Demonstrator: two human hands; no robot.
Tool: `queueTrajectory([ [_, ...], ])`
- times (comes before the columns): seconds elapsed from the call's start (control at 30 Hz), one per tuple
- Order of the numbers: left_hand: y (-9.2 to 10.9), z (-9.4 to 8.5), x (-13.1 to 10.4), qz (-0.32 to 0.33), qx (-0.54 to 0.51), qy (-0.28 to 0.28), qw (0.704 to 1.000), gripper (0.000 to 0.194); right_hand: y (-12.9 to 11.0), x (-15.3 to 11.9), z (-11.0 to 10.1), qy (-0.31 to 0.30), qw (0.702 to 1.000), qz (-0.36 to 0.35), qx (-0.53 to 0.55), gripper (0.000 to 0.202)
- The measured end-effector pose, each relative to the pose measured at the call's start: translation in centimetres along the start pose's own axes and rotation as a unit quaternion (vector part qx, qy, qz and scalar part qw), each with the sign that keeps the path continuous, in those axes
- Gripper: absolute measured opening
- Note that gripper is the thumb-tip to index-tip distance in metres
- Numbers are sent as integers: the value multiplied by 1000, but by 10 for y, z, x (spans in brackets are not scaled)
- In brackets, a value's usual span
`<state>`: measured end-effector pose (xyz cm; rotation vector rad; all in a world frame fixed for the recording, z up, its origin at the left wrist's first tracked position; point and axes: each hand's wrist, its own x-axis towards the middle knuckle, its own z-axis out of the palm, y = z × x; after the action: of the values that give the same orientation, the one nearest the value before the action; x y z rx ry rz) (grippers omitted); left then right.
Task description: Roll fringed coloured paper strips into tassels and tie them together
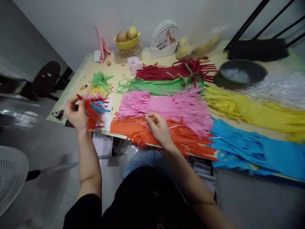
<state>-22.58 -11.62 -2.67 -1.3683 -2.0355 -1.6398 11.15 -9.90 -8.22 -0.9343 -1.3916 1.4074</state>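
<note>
My left hand (77, 114) is at the table's left front edge, thumb and fingers pinched on the top of an orange fringed paper tassel (93, 116) that hangs down. Blue fringe (102, 106) shows right behind it. My right hand (157, 128) is over the orange fringed paper (121, 125), near the lower edge of the pink fringed paper (162, 105). Its thumb and fingertips are closed together, and a thin bit at their tips is too small to name. A thin white strip (175, 126) lies on the orange paper beside it.
Green (154, 86), dark red (162, 72), yellow (267, 113) and blue fringed paper (281, 156) cover the table. A multicoloured fringe bundle (98, 84) lies at left. Behind are a yellow fruit bowl (127, 44), a giraffe holder (164, 39) and a dark bowl (221, 79).
</note>
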Motion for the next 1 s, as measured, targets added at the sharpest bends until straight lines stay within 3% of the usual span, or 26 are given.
queueTrajectory([
  [0.03, -5, -1, 16, -8, -17, 37, 999, 28, -1, 0, -1, 1, 1000, -3, -1, 30],
  [0.1, -17, -4, 51, -71, -31, 36, 996, 40, -4, -1, -3, -1, 1000, -9, -9, 29],
  [0.2, -28, -14, 98, -138, -63, -24, 988, 46, -5, -2, -6, 3, 999, -17, -32, 27],
  [0.27, -22, -23, 116, -99, -103, 4, 990, 47, -5, -2, -8, 8, 999, -22, -47, 26],
  [0.33, 0, -30, 116, 21, -171, 106, 979, 50, -6, -1, -9, 15, 998, -29, -61, 24],
  [0.4, 36, -29, 92, 158, -233, 197, 939, 51, -9, -1, -8, 24, 996, -39, -72, 23],
  [0.47, 78, -18, 46, 202, -225, 180, 936, 33, -16, -3, -6, 37, 995, -50, -76, 23],
  [0.5, 97, -10, 19, 166, -181, 82, 966, 23, -21, -5, -4, 42, 995, -55, -75, 22],
  [0.53, 113, 0, -10, 127, -160, 20, 979, 20, -26, -6, -2, 43, 995, -61, -73, 22],
  [0.6, 136, 21, -61, 56, -146, -117, 981, 22, -37, -10, 1, 36, 994, -76, -67, 22],
  [0.67, 145, 40, -96, 6, -165, -189, 968, 21, -43, -11, 3, 26, 994, -89, -61, 21],
  [0.8, 145, 63, -117, -37, -193, -245, 950, 22, -42, -6, -2, 28, 996, -75, -41, 26],
  [1.0, 145, 71, -119, -28, -170, -263, 949, 22, -35, -3, -11, 22, 999, -38, -5, 37],
])
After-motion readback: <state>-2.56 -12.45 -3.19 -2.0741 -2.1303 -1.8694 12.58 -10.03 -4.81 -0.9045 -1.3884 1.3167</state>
